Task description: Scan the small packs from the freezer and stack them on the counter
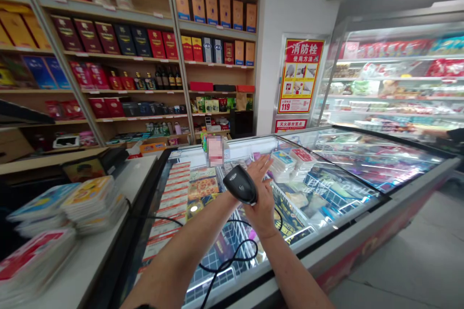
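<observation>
In my right hand (264, 210) is a black handheld barcode scanner (239, 184), its handle hidden in my closed fingers. A black cable (234, 261) loops from below it across the freezer's glass lid. My left hand (259, 170) reaches out beyond the scanner, partly covered by it, with fingers stretched towards the packs in the freezer. Whether its fingertips touch the glass I cannot tell. Under both forearms is the glass-topped chest freezer (362, 215), with white wire baskets (232, 273) and packaged frozen food inside.
Stacked wrapped packs (89, 203) lie on the white counter (108, 246) at the left. Shelves of boxed goods (126, 38) line the back wall. A red fire-hydrant poster (300, 77) hangs on the pillar. A lit refrigerated display (395, 79) stands at the right.
</observation>
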`<state>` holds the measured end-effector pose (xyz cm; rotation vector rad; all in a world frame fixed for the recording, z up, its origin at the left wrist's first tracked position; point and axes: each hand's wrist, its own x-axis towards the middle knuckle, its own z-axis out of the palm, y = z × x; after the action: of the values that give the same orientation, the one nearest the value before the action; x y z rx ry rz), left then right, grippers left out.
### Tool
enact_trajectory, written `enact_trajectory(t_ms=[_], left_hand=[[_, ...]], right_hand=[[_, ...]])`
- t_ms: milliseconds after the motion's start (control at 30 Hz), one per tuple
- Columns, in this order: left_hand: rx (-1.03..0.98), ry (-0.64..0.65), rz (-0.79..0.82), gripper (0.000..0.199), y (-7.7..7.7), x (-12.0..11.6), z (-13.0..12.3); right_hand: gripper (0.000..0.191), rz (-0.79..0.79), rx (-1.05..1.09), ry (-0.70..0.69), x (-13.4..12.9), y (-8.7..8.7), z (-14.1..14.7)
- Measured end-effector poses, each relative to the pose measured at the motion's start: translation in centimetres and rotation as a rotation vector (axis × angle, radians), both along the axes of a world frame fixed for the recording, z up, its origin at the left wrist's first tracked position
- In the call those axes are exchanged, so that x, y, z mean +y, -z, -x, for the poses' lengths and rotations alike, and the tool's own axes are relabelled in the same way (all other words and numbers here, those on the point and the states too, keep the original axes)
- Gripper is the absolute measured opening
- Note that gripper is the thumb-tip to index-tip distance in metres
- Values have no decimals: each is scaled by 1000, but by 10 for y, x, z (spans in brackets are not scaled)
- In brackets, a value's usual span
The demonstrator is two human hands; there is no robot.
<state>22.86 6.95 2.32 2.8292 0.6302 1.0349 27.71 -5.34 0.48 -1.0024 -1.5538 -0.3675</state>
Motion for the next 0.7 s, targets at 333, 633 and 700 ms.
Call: enact_trajectory(t_ms=[333, 633, 700], left_hand=[[16, 43, -24, 62, -8, 13, -39], [4, 60, 11, 48, 0, 24, -62], [-2, 70, 22, 41, -1, 27, -63]], right_hand=[[24, -8, 43, 19, -3, -4, 0], [25, -3, 60, 34, -2, -3, -3], [26, 6, 62, 33, -2, -3, -3]])
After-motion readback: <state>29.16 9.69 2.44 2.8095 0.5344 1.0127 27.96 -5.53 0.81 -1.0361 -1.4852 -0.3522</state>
